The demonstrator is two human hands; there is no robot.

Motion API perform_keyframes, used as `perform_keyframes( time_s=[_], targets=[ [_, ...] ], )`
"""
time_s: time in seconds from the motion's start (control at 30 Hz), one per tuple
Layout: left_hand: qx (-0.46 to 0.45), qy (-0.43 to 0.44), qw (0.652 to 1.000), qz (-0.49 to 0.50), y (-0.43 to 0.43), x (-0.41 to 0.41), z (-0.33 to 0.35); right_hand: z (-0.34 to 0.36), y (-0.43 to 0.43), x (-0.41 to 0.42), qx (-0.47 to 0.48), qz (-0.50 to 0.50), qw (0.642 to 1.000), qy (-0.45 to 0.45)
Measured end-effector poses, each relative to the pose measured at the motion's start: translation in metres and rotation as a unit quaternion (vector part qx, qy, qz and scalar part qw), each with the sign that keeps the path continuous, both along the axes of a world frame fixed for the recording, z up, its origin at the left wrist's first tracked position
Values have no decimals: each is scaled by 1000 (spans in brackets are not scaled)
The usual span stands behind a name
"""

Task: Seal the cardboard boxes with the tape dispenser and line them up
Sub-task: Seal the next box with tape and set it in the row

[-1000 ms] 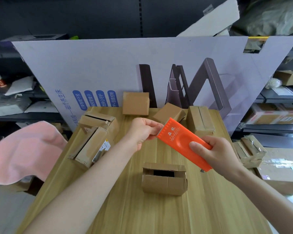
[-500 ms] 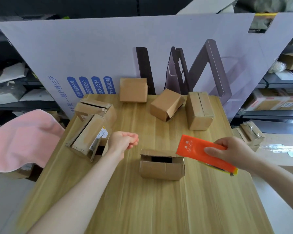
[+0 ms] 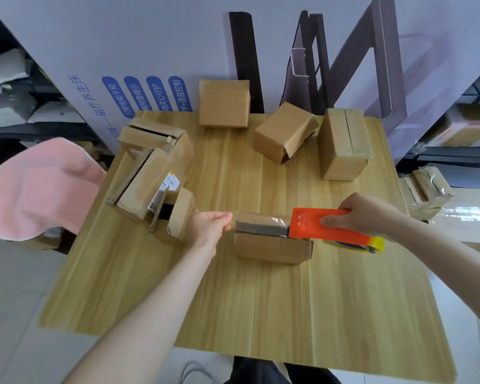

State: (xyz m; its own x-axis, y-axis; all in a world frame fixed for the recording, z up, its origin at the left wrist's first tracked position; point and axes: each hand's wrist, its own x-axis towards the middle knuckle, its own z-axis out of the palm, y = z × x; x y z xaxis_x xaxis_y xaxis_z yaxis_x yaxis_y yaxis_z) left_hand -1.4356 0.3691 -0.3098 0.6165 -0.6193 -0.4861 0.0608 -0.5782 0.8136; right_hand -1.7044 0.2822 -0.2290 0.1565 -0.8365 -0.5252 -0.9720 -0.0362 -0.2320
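Watching remotely, the biggest thing I see is the printed board point(image 3: 150, 37) leaning across 12 o'clock, with stock shelves point(image 3: 17, 106) behind it on both sides. Below it the wooden worktop point(image 3: 261, 314) fills most of the view, and a pink cloth point(image 3: 34, 187) hangs at 9 o'clock. A heap of open cartons point(image 3: 147, 187) sits at 10 o'clock. Three more boxes point(image 3: 223, 103) spread from 12 to 2 o'clock along the far edge, one tilted, not yet in a tidy line. The small box point(image 3: 272, 249) at the centre is, I judge, the one being sealed, pulled close for reach. The orange tape dispenser point(image 3: 330, 228) rides over its 3 o'clock end, and my right hand point(image 3: 363, 214) is wrapped round the body, thumb on the near face. My left hand point(image 3: 208, 225), at the box's 9 o'clock side, has its fingers curled and pinching the free end of the clear tape point(image 3: 261, 218). That keeps the strip taut along the top seam, ready to press down.
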Motion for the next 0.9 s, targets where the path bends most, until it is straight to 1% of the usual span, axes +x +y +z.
perform_keyframes(
  time_s=[0.23, 0.43, 0.67, 0.73, 0.8, 0.9],
  targets=[
    [35, 7, 999, 37, -4, 5, -28, -34, -8, 11, -6, 34, 999, 38],
    [76, 19, 996, 45, -3, 5, -53, -47, -8, 22, -20, 67, 994, 79],
    [87, 23, 994, 66, -11, -5, -71, -57, -15, 23, -12, 49, 995, 85],
    [95, -1, 994, 48, -12, -7, -74, -59, -15, 24, -11, 43, 995, 85],
    [105, -33, 994, 4, -12, -9, -73, -60, -14, 24, -7, 42, 995, 86],
    [166, -81, 980, -78, -10, -8, -74, -60, -9, 23, -8, 48, 995, 86]
  ],
)
